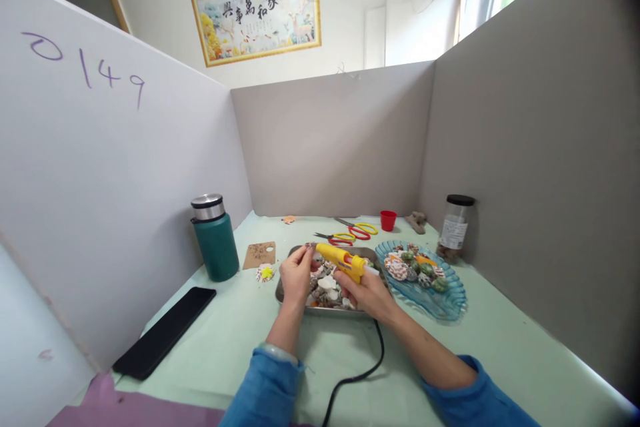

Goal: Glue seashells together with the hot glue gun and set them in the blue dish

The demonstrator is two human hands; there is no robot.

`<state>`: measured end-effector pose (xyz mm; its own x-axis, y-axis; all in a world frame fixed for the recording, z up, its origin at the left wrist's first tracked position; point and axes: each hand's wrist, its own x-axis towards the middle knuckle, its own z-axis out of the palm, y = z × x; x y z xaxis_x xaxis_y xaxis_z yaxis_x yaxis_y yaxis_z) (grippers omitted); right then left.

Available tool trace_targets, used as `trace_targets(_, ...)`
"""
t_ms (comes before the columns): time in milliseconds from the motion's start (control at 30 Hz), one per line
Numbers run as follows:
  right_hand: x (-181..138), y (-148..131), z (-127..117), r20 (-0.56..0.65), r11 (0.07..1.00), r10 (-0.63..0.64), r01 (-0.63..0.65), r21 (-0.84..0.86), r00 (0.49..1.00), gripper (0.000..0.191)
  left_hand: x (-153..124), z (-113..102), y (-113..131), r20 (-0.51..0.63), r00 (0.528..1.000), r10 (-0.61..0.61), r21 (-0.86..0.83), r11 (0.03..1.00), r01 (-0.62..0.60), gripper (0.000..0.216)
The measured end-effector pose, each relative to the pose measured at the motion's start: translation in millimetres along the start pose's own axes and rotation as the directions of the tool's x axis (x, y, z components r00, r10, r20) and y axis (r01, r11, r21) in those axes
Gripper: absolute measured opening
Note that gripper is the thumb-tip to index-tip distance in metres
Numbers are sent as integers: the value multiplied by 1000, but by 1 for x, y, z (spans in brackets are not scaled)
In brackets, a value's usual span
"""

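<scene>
My right hand [365, 292] is wrapped round a yellow hot glue gun [345, 260], its nozzle pointing left. The fingers of my left hand [297, 272] pinch a small, dark piece right at the nozzle tip; it looks like a shell, but it is too small to be sure. Both hands are above a metal tray [330, 311] full of shells [327, 282], some white, some brown and grey. A black cord [356, 378] runs from below the glue gun toward the front edge of the table.
Right of the tray lies a blue glass plate [453, 307] of shells. Two pairs of scissors [350, 235], a red cup [388, 220] and a jar [454, 227] stand behind. On the left are a green bottle [216, 243], a black phone [167, 330], a brown card [259, 255] and a yellow-centred shell piece [265, 273].
</scene>
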<state>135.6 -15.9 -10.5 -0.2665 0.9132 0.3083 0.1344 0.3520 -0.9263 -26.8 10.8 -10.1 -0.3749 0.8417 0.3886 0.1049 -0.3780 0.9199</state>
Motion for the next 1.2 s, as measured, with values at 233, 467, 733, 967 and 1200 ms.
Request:
trace_targets(233,-1,-4,0,0,1000,21,-21,0,1000,38,-1,1,4,5,1000,-12,-18,1000,12,40)
trace_targets(467,-1,-3,-1,-28,999,-9,7,-40,1000,40,1,0,3,14,999,-51,-100,994,52,44)
trace_targets(733,-2,-6,-1,-40,998,-7,5,-55,999,38,1,1,5,10,995,-102,-189,977,102,44)
trace_targets(967,0,-3,-1,-52,999,-18,16,-43,998,37,0,1,8,8,991,-132,-219,967,130,46)
trace_targets(1200,-1,-6,0,-34,999,-1,0,-34,999,35,1,1,4,35,993,-116,-207,971,121,41)
